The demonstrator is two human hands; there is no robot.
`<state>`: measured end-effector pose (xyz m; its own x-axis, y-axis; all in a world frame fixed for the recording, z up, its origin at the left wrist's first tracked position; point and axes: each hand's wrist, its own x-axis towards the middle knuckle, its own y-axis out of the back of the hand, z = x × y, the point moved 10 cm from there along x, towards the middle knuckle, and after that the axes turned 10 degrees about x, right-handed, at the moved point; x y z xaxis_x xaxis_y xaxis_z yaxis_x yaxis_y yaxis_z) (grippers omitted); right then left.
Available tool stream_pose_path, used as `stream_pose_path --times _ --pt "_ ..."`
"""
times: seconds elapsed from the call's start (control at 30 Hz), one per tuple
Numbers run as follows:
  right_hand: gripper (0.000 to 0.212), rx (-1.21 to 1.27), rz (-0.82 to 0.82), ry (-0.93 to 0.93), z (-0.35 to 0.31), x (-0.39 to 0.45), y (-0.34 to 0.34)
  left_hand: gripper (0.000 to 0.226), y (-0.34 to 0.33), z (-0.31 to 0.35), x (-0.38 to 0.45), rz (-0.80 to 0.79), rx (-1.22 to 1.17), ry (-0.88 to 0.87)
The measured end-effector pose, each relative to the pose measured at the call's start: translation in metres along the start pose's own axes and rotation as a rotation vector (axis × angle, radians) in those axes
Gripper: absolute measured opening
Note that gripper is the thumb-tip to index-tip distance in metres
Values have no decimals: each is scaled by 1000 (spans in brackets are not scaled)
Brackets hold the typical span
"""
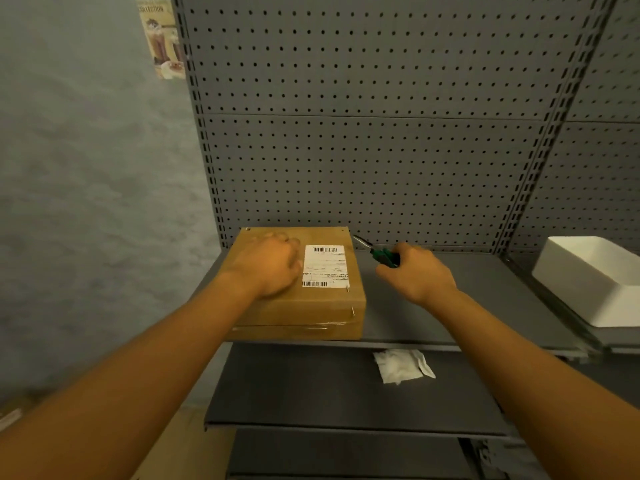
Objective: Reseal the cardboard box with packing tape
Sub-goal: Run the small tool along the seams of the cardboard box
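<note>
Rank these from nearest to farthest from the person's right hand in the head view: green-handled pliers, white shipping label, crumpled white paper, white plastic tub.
1. Green-handled pliers, held in the right hand.
2. White shipping label, to its left on the brown cardboard box.
3. Crumpled white paper, on the shelf below.
4. White plastic tub, far right.

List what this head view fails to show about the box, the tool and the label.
- Cardboard box: left part of its top hidden by the left hand.
- Green-handled tool: handles covered by the right hand.
- Shipping label: print too small to read.
- Packing tape roll: not in view.
</note>
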<state>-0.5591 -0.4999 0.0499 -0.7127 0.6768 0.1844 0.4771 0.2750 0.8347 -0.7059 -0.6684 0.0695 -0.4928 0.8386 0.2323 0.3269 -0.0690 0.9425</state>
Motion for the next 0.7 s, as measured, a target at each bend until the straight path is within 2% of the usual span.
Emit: stream_pose_path --times 0.2,0.33,0.5,0.6,0.7 --pt "40 82 -79 4 -12 8 -32 43 -30 -31 -7 -152 -22 85" --pt "38 131 -122 -11 -12 14 -47 47 -41 -61 -9 -207 -43 209" --pt "44 147 -176 -20 -14 23 -56 57 -66 -98 -10 -303 -301 419" --pt "55 199 -197 -37 -12 24 -60 69 -78 -103 -11 -362 -464 476" --pt "52 267 -230 -56 -13 25 -66 71 -80 -105 -12 -359 -591 515"
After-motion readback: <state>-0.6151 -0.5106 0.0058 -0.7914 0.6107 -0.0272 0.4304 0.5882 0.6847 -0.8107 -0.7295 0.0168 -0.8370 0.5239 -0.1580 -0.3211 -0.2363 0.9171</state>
